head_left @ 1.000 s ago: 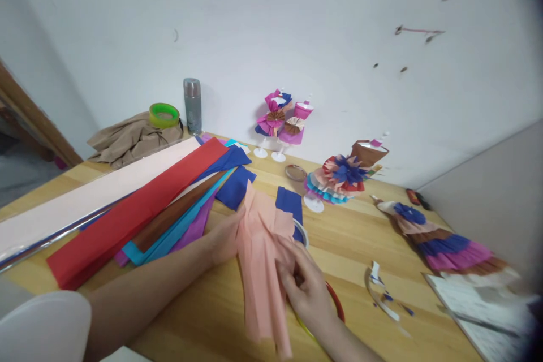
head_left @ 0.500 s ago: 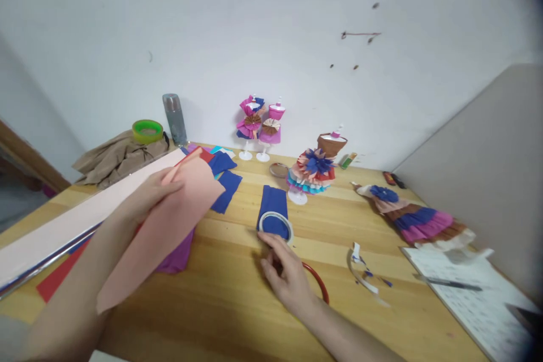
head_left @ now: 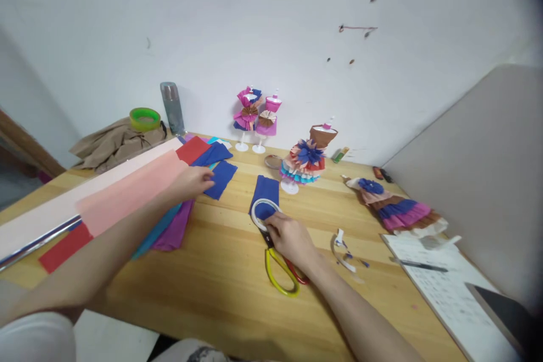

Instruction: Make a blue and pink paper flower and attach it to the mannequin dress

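Observation:
My right hand (head_left: 292, 242) is closed at the near rim of a white tape roll (head_left: 253, 216), its fingertips pinching the ring. The roll lies partly over a folded piece of blue crepe paper (head_left: 267, 185). Scissors (head_left: 271, 280) with one yellow and one red handle loop lie under and beside this hand, the red loop partly covered. My left hand (head_left: 195, 182) holds nothing and its fingers are slightly apart, close to another blue crepe piece (head_left: 223, 180). A salmon-pink crepe sheet (head_left: 127, 195) lies flat on the stack, partly behind my left forearm.
Small dress forms in paper dresses (head_left: 303, 161) stand toward the wall. A layered paper dress (head_left: 394, 209) lies at right above a written sheet with a pen (head_left: 424, 265). Tape scraps (head_left: 344, 251) lie nearby. A flask (head_left: 172, 108) and green tape (head_left: 145, 119) stand back left.
My left hand has let go of the salmon-pink sheet, now flat on the stack, and moved right. My right hand has closed on the tape roll's rim; the yellow scissor handle has come into view.

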Demonstrator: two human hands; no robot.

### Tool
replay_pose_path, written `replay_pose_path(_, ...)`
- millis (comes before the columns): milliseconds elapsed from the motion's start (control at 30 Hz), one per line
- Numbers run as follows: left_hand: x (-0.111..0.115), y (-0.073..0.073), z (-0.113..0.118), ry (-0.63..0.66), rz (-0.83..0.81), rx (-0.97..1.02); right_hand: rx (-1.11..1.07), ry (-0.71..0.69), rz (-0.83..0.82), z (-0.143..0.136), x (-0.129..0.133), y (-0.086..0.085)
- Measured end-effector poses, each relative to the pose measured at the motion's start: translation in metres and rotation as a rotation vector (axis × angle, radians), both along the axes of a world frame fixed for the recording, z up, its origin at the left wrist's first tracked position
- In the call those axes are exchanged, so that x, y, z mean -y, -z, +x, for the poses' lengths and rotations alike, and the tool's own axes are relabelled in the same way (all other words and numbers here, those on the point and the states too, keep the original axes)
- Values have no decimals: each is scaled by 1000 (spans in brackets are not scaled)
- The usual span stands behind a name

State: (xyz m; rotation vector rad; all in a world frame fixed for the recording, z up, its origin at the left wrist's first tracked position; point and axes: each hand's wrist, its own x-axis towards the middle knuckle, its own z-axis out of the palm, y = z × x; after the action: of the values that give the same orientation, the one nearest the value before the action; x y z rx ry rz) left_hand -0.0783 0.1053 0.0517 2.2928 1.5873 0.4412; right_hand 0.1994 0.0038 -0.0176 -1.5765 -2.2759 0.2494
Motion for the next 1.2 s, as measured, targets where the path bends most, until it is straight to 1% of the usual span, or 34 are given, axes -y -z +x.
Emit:
replay_pose_path(67, -5, 13, 35, 112, -76, -38, 16, -1, -58, 2, -3, -4)
replay_pose_path(100, -8, 20, 51, 142, -101, -52, 16, -1, -72, 1, -4, -6)
replay_pose_path(200, -13, 37, 92, 162, -146, -84, 3, 9, -82, -3, -2, -7)
replay_pose_path(267, -14, 43, 110, 152, -151, -93, -49, 31, -50, -2, -2, -9)
replay_pose_path(367, -15, 45, 123, 129, -152, -102, -228, 98, 53, 5, -5, -12)
replay_pose_path(433, -17, 44, 123, 116, -154, -104, -416, 155, 94, 11, -9, -14)
replay_pose_path(533, -17, 44, 121, 107, -151, -114, -704, 242, 100, 16, -14, -10)
replay_pose_path(600, -13, 45, 122, 115, -139, -129, -787, 280, 111, 17, -17, -6)
replay_pose_path(700, -2, 48, 128, 141, -98, -161, -772, 317, 156, 15, -20, 0)
replay_pose_path(767, 4, 48, 132, 144, -79, -189, -724, 332, 194, 16, -21, 4)
replay_pose_path(867, 2, 45, 130, 104, -78, -234, -616, 319, 205, 20, -26, 11)
replay_pose_path(933, -7, 39, 121, 55, -83, -257, -552, 304, 190, 25, -30, 17)
replay_pose_path(1000, -19, 29, 106, 1, -70, -252, -505, 290, 177, 29, -33, 22)
replay_pose_path(1100, -38, 6, 74, -30, -31, -170, -461, 267, 170, 33, -35, 28)
replay_pose_path(1200, -49, -17, 39, -66, 1, -41, -433, 214, 162, 34, -34, 29)
